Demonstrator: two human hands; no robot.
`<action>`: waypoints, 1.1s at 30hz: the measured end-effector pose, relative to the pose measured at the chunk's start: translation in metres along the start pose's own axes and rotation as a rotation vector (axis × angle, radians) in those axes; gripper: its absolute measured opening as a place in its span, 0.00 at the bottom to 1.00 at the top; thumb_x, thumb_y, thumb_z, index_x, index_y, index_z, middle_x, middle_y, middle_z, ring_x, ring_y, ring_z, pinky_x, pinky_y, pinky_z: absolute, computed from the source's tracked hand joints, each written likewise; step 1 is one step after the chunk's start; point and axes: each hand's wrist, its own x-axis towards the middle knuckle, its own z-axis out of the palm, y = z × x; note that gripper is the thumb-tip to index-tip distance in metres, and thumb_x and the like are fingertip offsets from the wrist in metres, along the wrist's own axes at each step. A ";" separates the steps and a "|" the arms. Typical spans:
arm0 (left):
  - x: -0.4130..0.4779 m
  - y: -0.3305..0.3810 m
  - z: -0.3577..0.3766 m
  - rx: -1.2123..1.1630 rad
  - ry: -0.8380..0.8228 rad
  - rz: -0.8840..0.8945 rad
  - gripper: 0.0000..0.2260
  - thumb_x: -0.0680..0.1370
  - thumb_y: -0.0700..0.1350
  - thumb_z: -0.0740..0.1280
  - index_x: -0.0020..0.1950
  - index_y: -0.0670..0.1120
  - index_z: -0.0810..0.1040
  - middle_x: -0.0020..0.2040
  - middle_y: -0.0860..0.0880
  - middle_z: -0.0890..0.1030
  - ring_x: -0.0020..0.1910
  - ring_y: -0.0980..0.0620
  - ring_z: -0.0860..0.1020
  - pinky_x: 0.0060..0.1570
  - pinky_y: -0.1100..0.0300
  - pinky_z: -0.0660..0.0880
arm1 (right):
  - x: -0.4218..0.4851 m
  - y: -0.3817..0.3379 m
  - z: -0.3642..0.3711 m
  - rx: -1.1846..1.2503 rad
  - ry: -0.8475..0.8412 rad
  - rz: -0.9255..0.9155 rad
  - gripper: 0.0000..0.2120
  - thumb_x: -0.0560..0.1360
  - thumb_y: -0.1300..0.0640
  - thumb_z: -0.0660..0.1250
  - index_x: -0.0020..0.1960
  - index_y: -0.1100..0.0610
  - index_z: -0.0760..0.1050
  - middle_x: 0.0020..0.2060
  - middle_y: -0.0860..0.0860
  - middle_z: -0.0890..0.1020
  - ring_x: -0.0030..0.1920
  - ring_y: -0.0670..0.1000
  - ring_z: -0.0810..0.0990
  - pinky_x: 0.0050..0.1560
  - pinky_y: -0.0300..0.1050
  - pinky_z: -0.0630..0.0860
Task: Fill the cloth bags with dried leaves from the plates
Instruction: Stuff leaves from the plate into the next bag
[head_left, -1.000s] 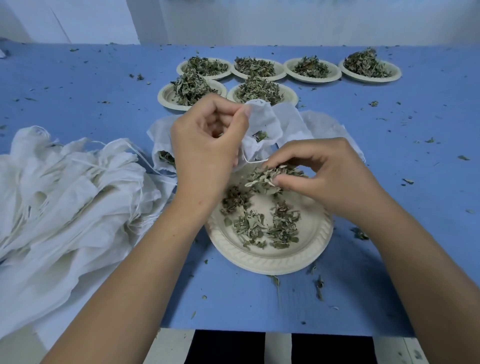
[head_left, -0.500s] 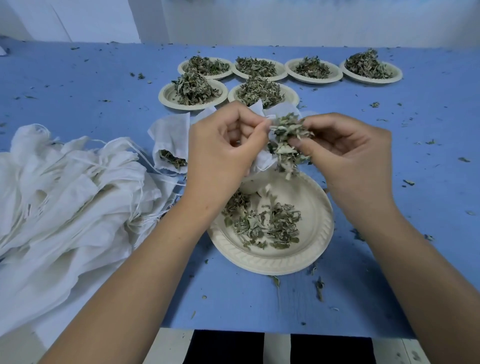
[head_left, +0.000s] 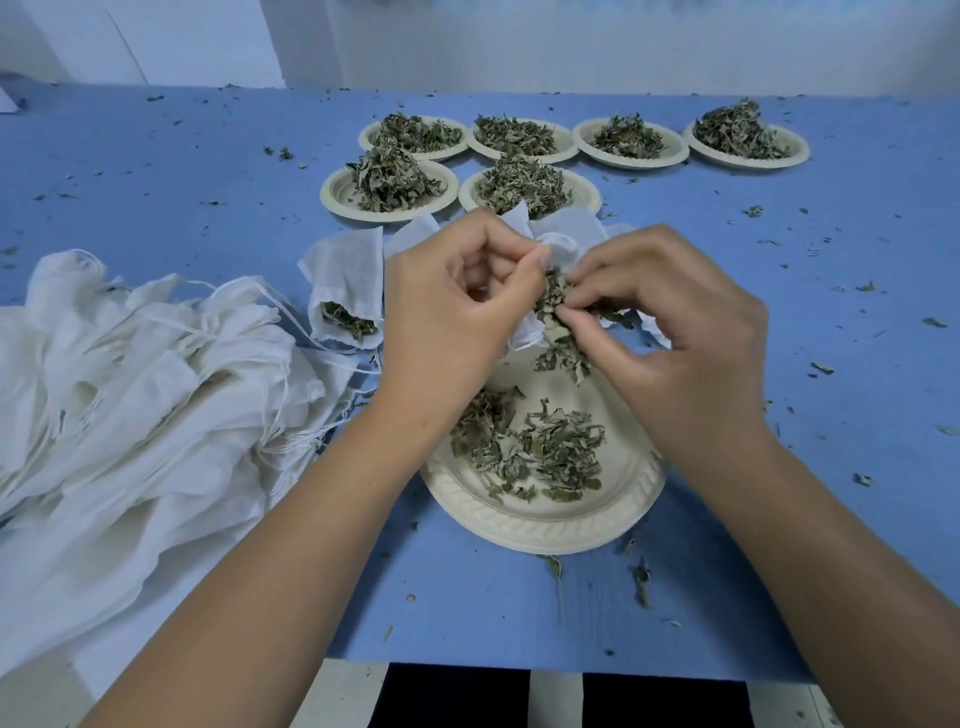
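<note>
Blue and littered with leaf crumbs, the counter (head_left: 519, 613) carries, nearest its front edge, a cream plate (head_left: 545, 530) with an embossed rim and a thin scatter of dried leaves (head_left: 540, 452) on it. Above the plate's far half a person works with both bare hands.

The left hand (head_left: 457, 312) is curled. Its thumb and forefinger pinch the rim of a small white cloth bag (head_left: 566, 241) and hold it up, while the other fingers fold into the palm. The right hand (head_left: 675, 338) has its fingertips bunched round a clump of leaves (head_left: 558, 325) at the bag's mouth, and part of the clump hangs below the fingers over the plate (how much is already inside the bag cannot be seen).

To the left, a big heap of empty white bags (head_left: 130, 405) with loose drawstrings spreads across the counter toward its front-left corner. Between the heap and the left hand, a filled bag (head_left: 345, 283) lies flat with green leaves showing at its open mouth.

Farther back stand six more plates, all heaped with leaves. A left heaped plate (head_left: 332, 193) and a right heaped plate (head_left: 592, 200) sit side by side just behind the held bag. Beyond them is a back row of four plates (head_left: 631, 163). A pale wall (head_left: 571, 47) closes the scene behind the counter.
</note>
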 end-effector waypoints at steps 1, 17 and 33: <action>-0.001 -0.001 0.002 0.024 -0.023 0.014 0.06 0.77 0.36 0.70 0.41 0.45 0.79 0.30 0.50 0.78 0.26 0.55 0.73 0.29 0.64 0.71 | -0.001 0.000 0.002 -0.042 -0.009 -0.008 0.03 0.72 0.70 0.71 0.43 0.65 0.81 0.42 0.56 0.81 0.43 0.48 0.79 0.44 0.39 0.76; 0.001 -0.001 0.001 0.022 0.074 0.014 0.09 0.77 0.38 0.70 0.41 0.50 0.77 0.29 0.55 0.76 0.26 0.60 0.72 0.29 0.65 0.70 | 0.003 0.003 -0.002 0.025 -0.198 0.023 0.13 0.69 0.70 0.72 0.52 0.65 0.75 0.52 0.55 0.73 0.54 0.48 0.74 0.53 0.36 0.73; -0.007 -0.003 0.007 0.038 -0.062 0.044 0.04 0.76 0.35 0.70 0.41 0.40 0.80 0.31 0.47 0.79 0.27 0.59 0.73 0.29 0.68 0.70 | -0.002 0.005 0.004 -0.080 -0.064 0.015 0.06 0.71 0.72 0.70 0.42 0.64 0.83 0.38 0.55 0.84 0.37 0.50 0.81 0.41 0.39 0.76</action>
